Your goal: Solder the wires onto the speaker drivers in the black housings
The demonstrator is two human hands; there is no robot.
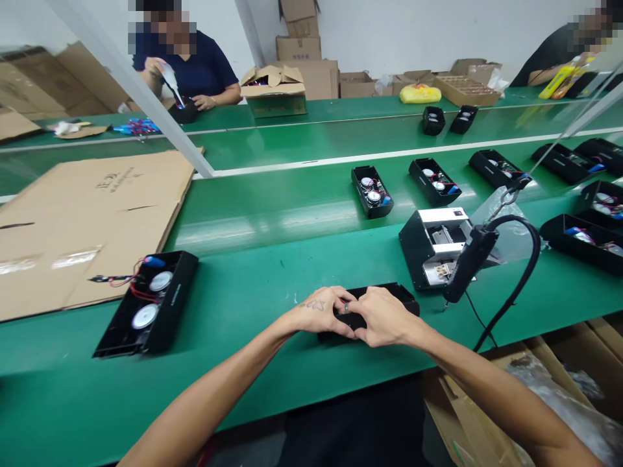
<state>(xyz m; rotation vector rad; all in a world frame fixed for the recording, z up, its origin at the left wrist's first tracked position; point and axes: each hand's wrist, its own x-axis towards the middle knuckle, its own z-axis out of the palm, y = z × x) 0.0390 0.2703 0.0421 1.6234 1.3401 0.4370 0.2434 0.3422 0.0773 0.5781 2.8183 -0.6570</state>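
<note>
At the near edge of the green surface [253,285], the left hand [318,311] and the right hand [384,318] were both closed over a black case [396,295], fingertips meeting at its middle. It lay flat, between an open speaker box [168,311] and a hanging tool [470,263]. The case looked like a light, stiff plastic shell, smooth enough to slip. Its long outer walls seemed the safest grip, away from any thin wires inside.
</note>
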